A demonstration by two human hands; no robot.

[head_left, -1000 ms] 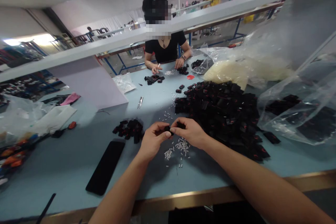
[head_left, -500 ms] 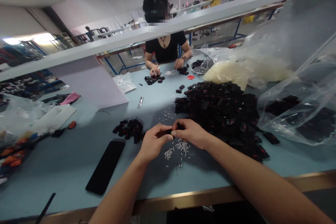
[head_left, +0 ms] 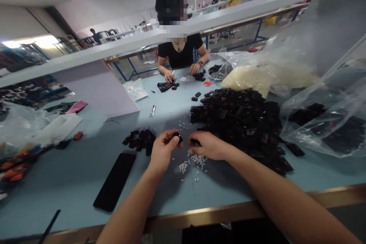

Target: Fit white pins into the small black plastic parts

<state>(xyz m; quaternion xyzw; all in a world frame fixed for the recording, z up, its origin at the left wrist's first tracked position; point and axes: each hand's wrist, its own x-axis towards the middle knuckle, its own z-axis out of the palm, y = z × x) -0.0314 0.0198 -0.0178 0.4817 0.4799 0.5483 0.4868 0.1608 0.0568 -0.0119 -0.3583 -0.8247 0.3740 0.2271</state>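
left hand point(head_left: 163, 149) parted from right hand point(head_left: 208, 145), pinching a black piece point(head_left: 177, 137), right perhaps holding another piece point(head_left: 195, 142)

1. The left hand point(head_left: 163, 148) has pulled away from the right and no longer touches it. It now lifts a small black plastic piece point(head_left: 177, 137) between thumb and fingertips (one end pokes clear of them).
2. The right hand point(head_left: 208, 145) has dropped lower, fingers curled around another small black piece point(head_left: 195, 142), leaving a gap between the hands where they met before.
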